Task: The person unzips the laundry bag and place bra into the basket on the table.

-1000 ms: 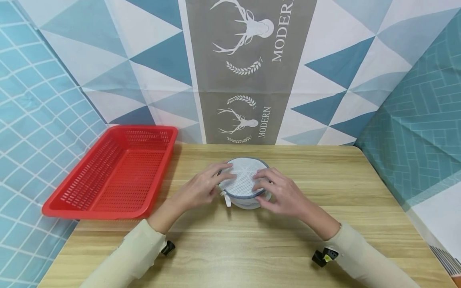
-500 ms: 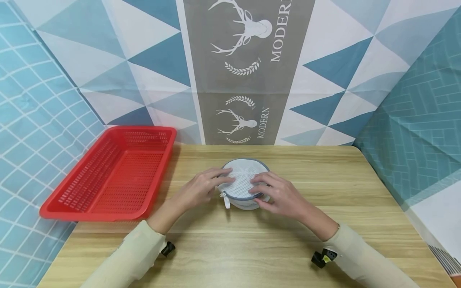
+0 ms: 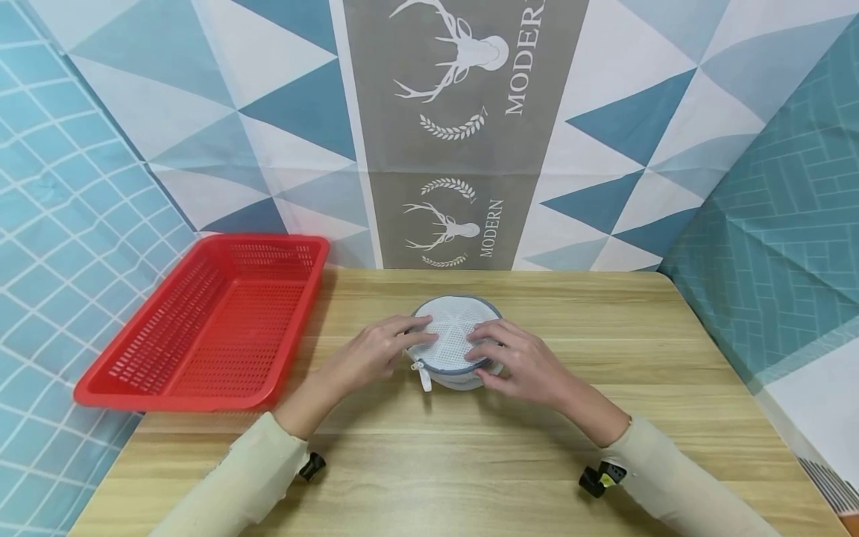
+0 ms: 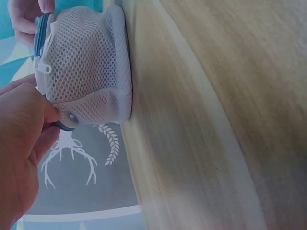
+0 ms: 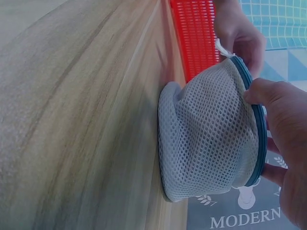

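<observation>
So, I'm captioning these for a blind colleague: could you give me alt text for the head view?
A person's left hand and right hand grip the rim of a round white mesh bag on a wooden table. A red plastic basket sits to the left, with a patterned blue, white and grey wall behind.

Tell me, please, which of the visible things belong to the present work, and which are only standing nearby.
In the work:
white mesh bag, held near its blue-edged top
left hand, gripping it
right hand, gripping it too

Probably just nearby:
red basket, untouched, left of the bag
patterned wall covering, behind
</observation>
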Available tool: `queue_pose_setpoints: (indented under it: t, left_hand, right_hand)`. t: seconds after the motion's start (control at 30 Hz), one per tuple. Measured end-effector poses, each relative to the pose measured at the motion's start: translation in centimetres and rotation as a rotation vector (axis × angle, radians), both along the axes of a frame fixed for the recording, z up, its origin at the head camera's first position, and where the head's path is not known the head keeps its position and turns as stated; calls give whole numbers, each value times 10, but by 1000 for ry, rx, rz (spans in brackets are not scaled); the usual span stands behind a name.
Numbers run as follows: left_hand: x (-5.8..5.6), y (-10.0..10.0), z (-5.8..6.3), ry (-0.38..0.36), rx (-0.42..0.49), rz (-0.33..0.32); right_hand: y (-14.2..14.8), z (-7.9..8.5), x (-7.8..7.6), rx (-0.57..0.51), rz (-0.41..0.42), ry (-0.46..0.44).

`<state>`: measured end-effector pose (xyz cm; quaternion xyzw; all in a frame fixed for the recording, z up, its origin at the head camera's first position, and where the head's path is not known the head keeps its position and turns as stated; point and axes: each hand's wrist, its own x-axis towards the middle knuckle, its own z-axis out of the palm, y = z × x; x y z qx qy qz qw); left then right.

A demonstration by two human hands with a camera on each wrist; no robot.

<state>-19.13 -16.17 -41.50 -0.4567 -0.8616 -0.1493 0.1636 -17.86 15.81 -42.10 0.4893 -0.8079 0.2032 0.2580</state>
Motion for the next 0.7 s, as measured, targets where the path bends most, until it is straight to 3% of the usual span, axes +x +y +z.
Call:
queue_pose_setpoints:
  t: [0.7]
  left_hand:
    - [6,4,0,115,37,-25]
  right_hand:
    - [8,0,-7,-6,-8,-34]
